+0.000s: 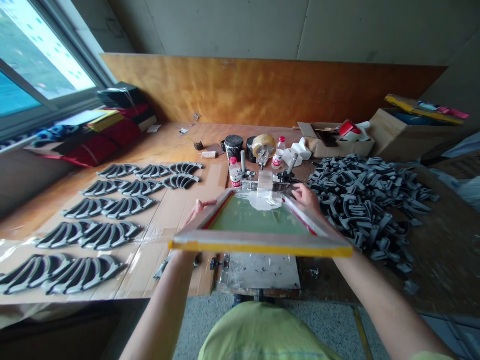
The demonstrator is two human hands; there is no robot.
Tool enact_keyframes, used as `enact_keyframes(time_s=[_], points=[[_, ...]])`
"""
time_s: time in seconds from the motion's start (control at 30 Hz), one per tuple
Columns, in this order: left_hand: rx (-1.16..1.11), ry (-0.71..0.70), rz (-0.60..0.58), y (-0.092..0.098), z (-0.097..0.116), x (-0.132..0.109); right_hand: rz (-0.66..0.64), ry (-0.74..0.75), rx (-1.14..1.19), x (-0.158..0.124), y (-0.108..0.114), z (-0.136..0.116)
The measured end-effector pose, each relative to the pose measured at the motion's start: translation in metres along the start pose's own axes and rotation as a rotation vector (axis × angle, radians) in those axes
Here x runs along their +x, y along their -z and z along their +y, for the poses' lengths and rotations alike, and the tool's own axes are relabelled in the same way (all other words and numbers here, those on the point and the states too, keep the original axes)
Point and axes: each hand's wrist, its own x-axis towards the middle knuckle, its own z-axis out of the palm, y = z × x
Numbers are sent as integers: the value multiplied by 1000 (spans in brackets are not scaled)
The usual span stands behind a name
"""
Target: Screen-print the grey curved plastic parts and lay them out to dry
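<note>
A screen printing frame [262, 239] with pale green mesh is held tilted up in front of me, yellow tape along its near edge. My left hand [199, 211] grips its left side, most fingers hidden behind the bar. At the far right corner, my right hand [306, 198] is closed around the other side, close to the hinge clamp [281, 186]. White ink or paste [264, 201] lies on the mesh at the far end. Below the raised frame sits a metal base plate [262, 272]. A small grey part [164, 266] lies left of it, partly behind my forearm.
Grey curved plastic parts [110, 235] stand in rows on cardboard [150, 250] at left. A heap of similar loose parts [360, 200] covers the right side. Behind the clamp are red-capped bottles [235, 175], a black tub [234, 146] and a tape roll [263, 145].
</note>
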Motion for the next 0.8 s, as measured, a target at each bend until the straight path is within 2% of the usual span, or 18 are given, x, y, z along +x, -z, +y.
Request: enact_keyframes(time_s=[0.07,0.13,0.23,0.3,0.33,0.37,0.43,0.5,0.57,0.63,0.67,0.73,0.8], points=[[-134,-55,-12,-13,15,19,-79,-9,29,-24,-12,15],[-180,-55,-10,-22,28,35,-168,72,36,-49,-29,18],[-208,-54,44,-28,28,41,-261,228,-23,-72,-49,10],[-225,-21,81,-29,11,29,-291,270,-70,-78,-51,0],[-208,45,54,-30,-2,18,-290,266,-75,-80,-49,-6],[-174,145,-5,-33,-18,5,-276,260,-68,-83,-46,-14],[-77,435,-199,-42,-50,-26,-225,290,-37,-96,-40,-36],[-106,607,-246,-53,-76,-56,-186,430,-22,-116,-38,-61],[-188,651,-184,-55,-94,-77,-210,648,-17,-135,-41,-79],[-216,632,-98,-40,-105,-86,-235,763,0,-144,-43,-76],[-202,621,-44,-25,-110,-87,-230,735,2,-143,-41,-63],[-143,604,118,18,-121,-85,-170,518,-42,-130,-30,-19],[-56,625,359,72,-136,-85,-98,230,-177,-112,-10,42]])
